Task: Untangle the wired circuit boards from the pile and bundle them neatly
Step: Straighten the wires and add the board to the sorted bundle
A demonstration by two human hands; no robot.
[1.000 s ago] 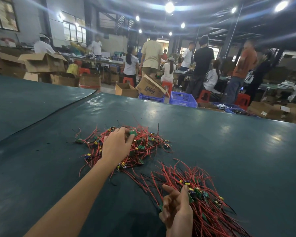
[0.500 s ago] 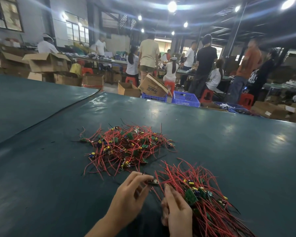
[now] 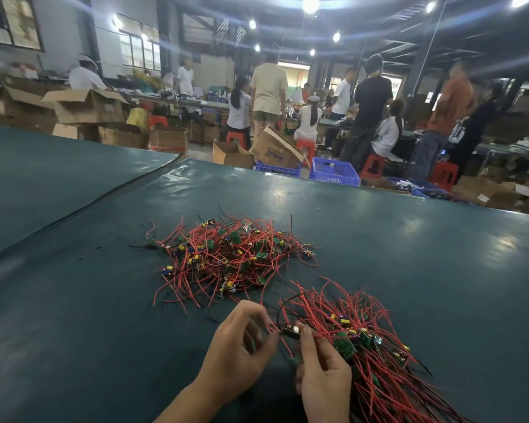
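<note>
1. Worktop (image 3: 425, 270): dark green sheet, carries everything here.
2. Pile (image 3: 232, 257): loose tangle of red wires and small green boards at mid-worktop, beyond both hands. A narrow bare strip separates it from the bundle.
3. Bundle (image 3: 376, 355): sorted lot on the near right. Wires lie roughly parallel, long axis from the worktop's middle toward its near right corner, boards clustered at the hand end.
4. Left hand (image 3: 239, 352): at the near edge, fingers curled, tips pinching the red leads at the board's left end.
5. Right hand (image 3: 321, 377): close beside the left, against the bundle's left edge, fingertip and thumb pinching the board's right end. Cannot tell if its lower fingers also grip the bundle.
6. Board (image 3: 290, 331): small, dark, held between the two hands' fingertips, just left of the bundle.
7. Judgement: this board goes right onto the bundle, leads turned along the bundle's axis. The right hand is nearer for that, the left is nearer the pile for the next pick.
</note>
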